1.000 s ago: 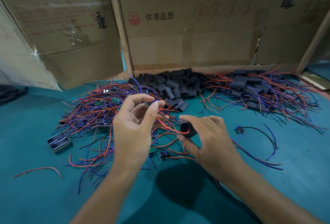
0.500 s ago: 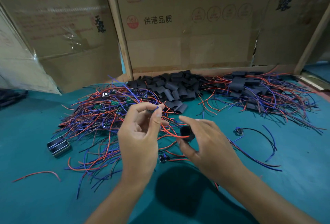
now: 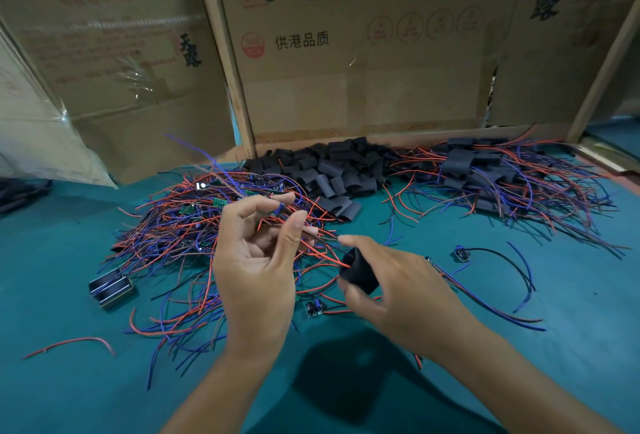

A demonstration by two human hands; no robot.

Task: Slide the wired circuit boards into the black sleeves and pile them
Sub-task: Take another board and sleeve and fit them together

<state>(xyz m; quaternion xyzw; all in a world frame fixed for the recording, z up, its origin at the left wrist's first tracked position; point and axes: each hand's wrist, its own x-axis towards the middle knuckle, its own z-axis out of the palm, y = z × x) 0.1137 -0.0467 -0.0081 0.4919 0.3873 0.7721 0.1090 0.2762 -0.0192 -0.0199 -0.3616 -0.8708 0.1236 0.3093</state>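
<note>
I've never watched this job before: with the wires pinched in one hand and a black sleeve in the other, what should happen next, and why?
Probably draw the wires further through the black sleeve. The left hand pinches them, the right hand holds the sleeve, and a red wire already enters its mouth, but no board shows there yet.

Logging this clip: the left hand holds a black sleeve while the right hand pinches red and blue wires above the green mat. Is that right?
Not quite: the hands are swapped. In the head view the right hand holds the black sleeve, and the left hand pinches the red and blue wires. The rest stands: both work above the green mat.
</note>
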